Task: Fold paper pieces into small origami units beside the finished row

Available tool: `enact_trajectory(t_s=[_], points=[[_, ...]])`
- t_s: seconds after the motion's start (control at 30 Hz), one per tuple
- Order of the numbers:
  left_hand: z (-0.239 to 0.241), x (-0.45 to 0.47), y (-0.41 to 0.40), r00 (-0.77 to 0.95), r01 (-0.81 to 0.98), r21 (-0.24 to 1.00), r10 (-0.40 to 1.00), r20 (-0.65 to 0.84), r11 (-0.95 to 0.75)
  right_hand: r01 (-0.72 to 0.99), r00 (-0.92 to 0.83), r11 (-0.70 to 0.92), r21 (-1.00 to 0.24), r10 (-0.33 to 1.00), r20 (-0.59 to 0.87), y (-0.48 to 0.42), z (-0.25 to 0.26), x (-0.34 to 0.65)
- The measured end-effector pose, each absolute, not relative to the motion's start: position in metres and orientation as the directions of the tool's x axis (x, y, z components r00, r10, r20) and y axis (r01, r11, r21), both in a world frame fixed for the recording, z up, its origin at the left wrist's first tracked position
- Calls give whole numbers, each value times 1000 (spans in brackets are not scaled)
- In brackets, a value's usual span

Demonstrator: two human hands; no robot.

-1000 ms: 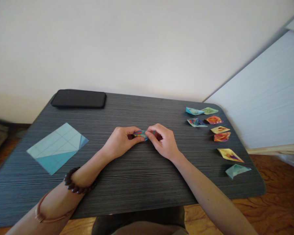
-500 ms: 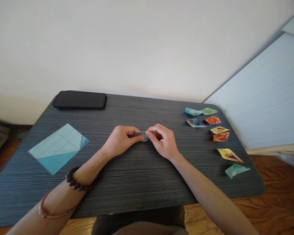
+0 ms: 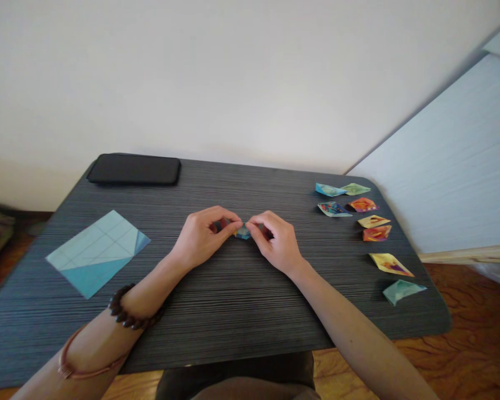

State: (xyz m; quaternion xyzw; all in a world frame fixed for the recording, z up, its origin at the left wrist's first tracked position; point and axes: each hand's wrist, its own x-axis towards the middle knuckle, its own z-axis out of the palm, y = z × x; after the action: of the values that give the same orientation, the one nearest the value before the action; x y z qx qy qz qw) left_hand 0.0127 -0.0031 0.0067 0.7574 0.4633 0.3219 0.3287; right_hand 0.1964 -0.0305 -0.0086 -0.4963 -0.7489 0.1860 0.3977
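A small folded piece of coloured paper (image 3: 242, 232) lies at the middle of the dark striped table (image 3: 233, 300). My left hand (image 3: 202, 236) pinches its left end with thumb and fingers closed. My right hand (image 3: 275, 241) pinches its right end the same way. Most of the paper is hidden between my fingertips; only a blue-green tip shows. A beaded bracelet and a thin band sit on my left wrist.
A creased light-blue paper sheet (image 3: 98, 251) lies at the left. A black phone (image 3: 134, 169) rests at the back left edge. Several folded coloured paper pieces (image 3: 369, 219) are spread along the right side. A white board (image 3: 450, 166) leans beyond the right edge.
My left fingers have shifted forward and closed over the paper's left end, and less of the paper shows. Both hands stay at the same spot.
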Motion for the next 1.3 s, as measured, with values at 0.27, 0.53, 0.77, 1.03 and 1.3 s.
enact_trajectory(t_s=[0.27, 0.53, 0.77, 1.03, 1.3], points=[[4, 15, -2, 193, 289, 949, 979, 73, -127, 575, -83, 408, -709, 892, 445, -32, -11, 195], [7, 21, -4, 155, 35, 998, 987, 39, -45, 459, -11, 391, -797, 900, 435, -33, -10, 194], [6, 19, -6, 177, 146, 988, 984, 32, -58, 622, -21, 406, -669, 863, 504, -33, -12, 194], [8, 18, -6, 186, 259, 965, 983, -3, -46, 695, -104, 381, -610, 893, 438, -34, -12, 196], [7, 20, -7, 180, 262, 963, 984, 7, -54, 613, 62, 318, -723, 893, 446, -38, -15, 193]])
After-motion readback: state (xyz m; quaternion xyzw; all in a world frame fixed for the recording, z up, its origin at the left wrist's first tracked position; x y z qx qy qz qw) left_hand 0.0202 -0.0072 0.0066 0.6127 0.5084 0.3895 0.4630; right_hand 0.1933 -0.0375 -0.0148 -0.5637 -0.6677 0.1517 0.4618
